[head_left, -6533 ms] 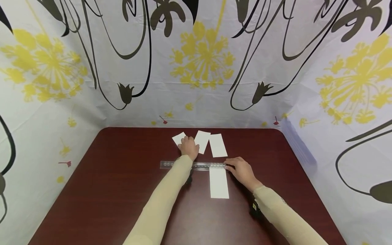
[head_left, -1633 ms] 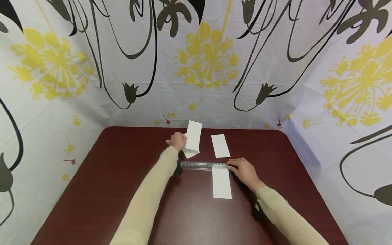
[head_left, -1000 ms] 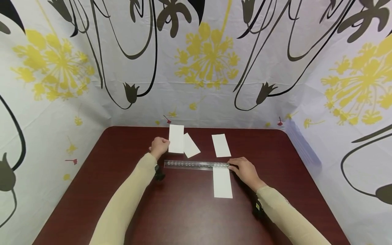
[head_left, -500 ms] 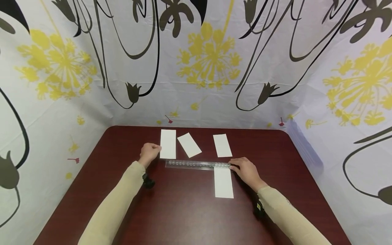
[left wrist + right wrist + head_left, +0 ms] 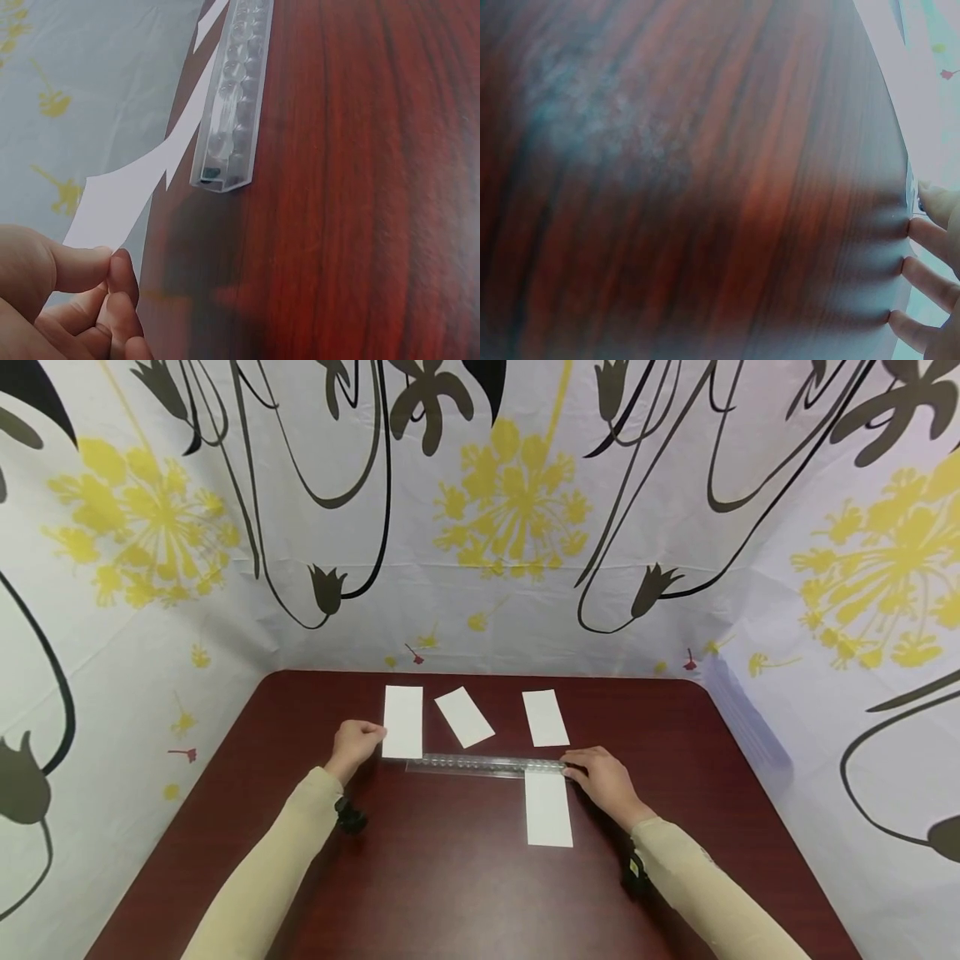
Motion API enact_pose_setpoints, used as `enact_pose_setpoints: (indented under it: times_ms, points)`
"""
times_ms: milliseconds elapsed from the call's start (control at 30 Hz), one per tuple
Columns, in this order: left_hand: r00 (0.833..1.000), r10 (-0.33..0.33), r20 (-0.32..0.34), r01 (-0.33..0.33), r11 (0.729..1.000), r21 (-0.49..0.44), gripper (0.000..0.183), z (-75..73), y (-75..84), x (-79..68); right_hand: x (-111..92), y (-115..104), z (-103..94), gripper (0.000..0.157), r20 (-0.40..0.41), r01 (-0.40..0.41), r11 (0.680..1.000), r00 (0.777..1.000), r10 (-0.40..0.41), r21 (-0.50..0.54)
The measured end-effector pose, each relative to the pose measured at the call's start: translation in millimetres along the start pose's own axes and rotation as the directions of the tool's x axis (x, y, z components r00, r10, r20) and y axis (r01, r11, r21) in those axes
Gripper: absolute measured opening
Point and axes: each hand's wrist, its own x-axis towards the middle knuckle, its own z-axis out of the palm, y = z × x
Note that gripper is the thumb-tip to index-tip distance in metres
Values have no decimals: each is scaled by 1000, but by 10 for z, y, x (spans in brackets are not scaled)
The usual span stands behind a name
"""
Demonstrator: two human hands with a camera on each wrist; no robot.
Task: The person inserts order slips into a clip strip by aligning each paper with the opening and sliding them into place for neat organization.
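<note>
My left hand (image 5: 356, 747) pinches a white card (image 5: 403, 722) by its left edge, between thumb and fingertips, as the left wrist view (image 5: 124, 199) bears out. The card is raised over the table, its lower corner overlapping the left end of a clear plastic bar (image 5: 468, 765) in the head view. Round bead-like shapes run along the bar. At its right end, my right hand (image 5: 606, 783) holds the bar between thumb and fingers; in the right wrist view several fingertips (image 5: 909, 266) touch the table. Another white card (image 5: 548, 810) lies with its far end at the bar.
Two more white cards lie beyond the bar, one slanted card (image 5: 464, 717) and one nearly straight card (image 5: 546, 718). The dark red wooden table (image 5: 450, 877) ends at a patterned cloth backdrop (image 5: 390, 527). Each wrist carries a black device.
My left hand has taken a white card from the group at the back and carried it left, then nearer, to the bar's left end. My right hand has stayed at the bar's right end.
</note>
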Motion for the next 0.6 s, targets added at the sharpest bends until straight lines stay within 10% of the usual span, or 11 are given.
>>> enact_pose_setpoints:
  times_ms: [600]
  points:
    - [1000, 2, 29, -4, 998, 65, 33, -213, -305, -326, 13, 35, 25, 28, -7, 0, 1000, 1000, 0, -5]
